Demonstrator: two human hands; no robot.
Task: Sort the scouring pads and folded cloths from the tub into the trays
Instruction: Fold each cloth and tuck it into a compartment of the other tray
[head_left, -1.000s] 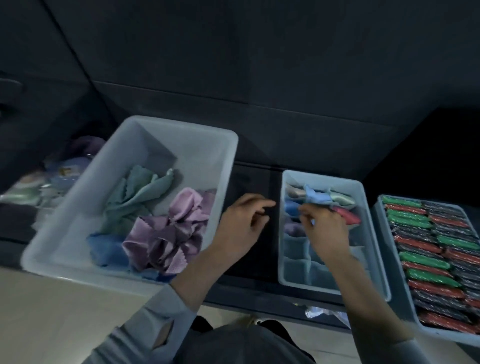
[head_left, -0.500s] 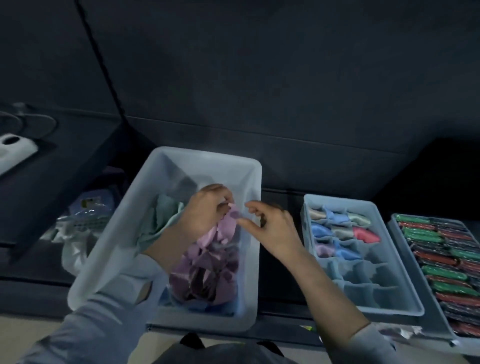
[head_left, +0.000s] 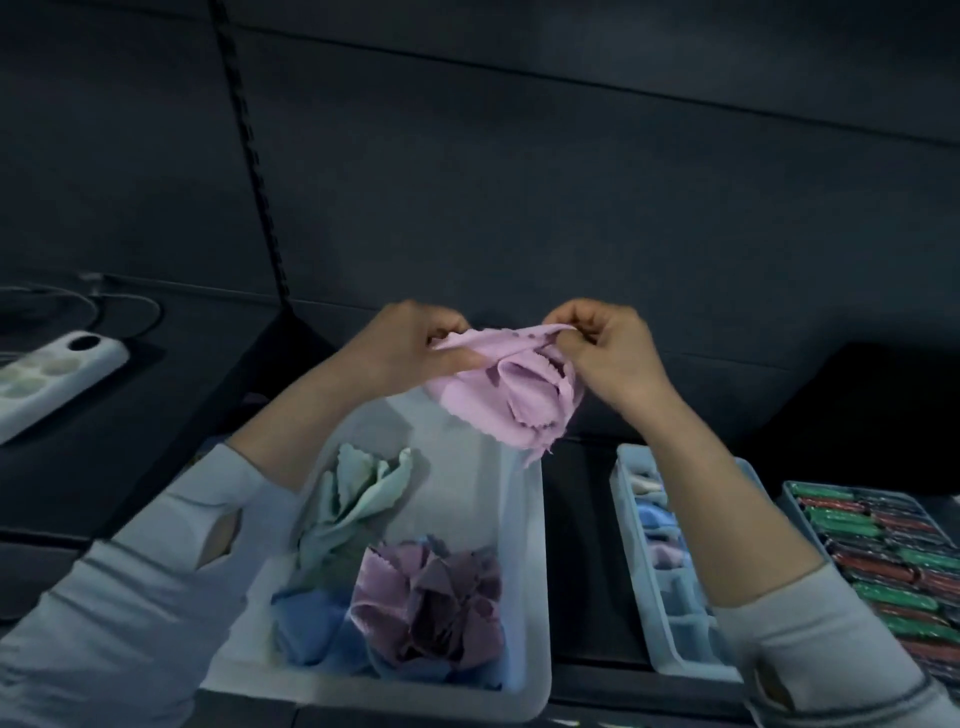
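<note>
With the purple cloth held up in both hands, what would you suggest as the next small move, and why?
Probably fold it in half. The left hand and right hand each pinch its top edge, and the purple cloth hangs loose and crumpled above the tub. The divided tray has narrow compartments, so it likely needs folding first.

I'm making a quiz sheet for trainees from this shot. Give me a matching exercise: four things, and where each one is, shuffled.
Things:
1. pink cloth
2. mint cloth
3. purple cloths
4. scouring pads

Places:
A. far end of the tub
B. tray at the far right
C. held up between left hand and right hand
D. near end of the tub

Pairs: 1-C, 2-A, 3-D, 4-B
</note>
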